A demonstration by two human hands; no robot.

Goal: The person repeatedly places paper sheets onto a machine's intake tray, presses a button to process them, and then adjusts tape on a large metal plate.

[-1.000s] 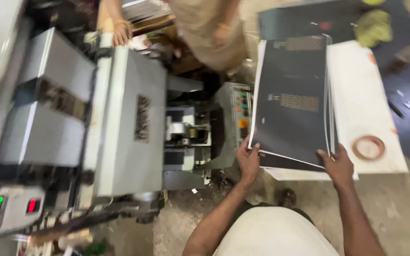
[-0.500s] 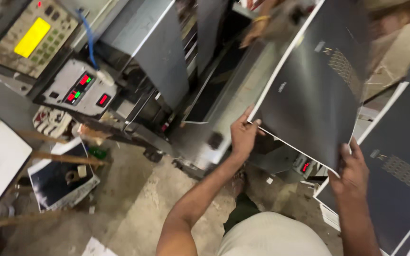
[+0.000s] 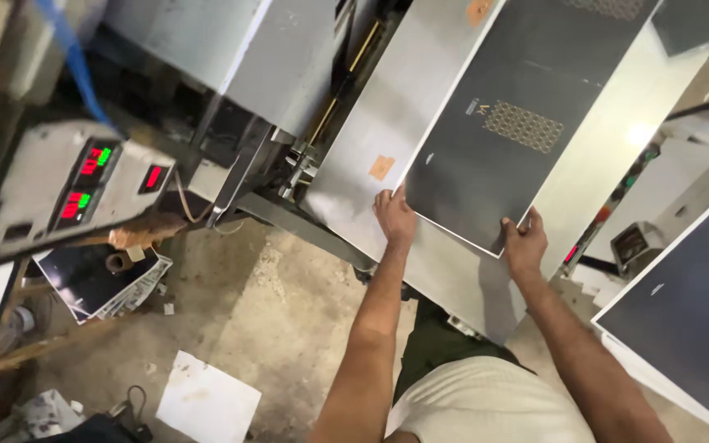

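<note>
Nearest the camera: both forearms reach out over a dirty concrete floor (image 3: 231,312), where a loose white sheet (image 3: 208,404) lies. A slip hazard if the person steps back w/o looking.

Left hand (image 3: 393,216) is closed on the near left corner of a large black printed sheet (image 3: 527,123), thumb on top, fingers under. Right hand (image 3: 524,243) pinches the near edge a bit further right, fingers curled over the edge. Grip is at the near edge only, so the far end, which runs out of view at the top, is unsupported by either hand.

The sheet lies flat on the machine's slanted metal feed table (image 3: 387,115), tilted w/ it. Judgement: risk 1 is skew. If one hand pushes ahead of the other, the sheet prob goes in crooked. Risk 2 is creasing or a bent corner, since pinching at one edge can buckle thin board. Risk 3 is smudging the dark face w/ thumbs.

Left of the table, a gap w/ rods and a brass-coloured bar (image 3: 342,82) sits close to the left hand; fingers could catch there if the hand drifts left. Can't tell whether the machine is running.

Further off: control box w/ red and green displays (image 3: 84,184) at left, a stack of black sheets (image 3: 691,312) at right, near the right elbow. A careless swing could knock them.
</note>
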